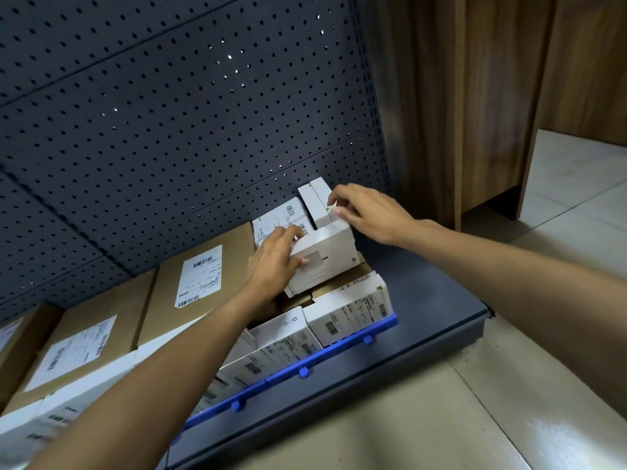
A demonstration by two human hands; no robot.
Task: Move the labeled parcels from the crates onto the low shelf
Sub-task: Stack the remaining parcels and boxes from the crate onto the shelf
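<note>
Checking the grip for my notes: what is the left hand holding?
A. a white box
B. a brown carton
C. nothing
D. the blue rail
A: the left hand grips the white box by its left end, above the shelf.

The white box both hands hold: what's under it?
The white box sits over brown cardboard and a dark gap. The left hand and the box itself hide whatever lies beneath.
</note>
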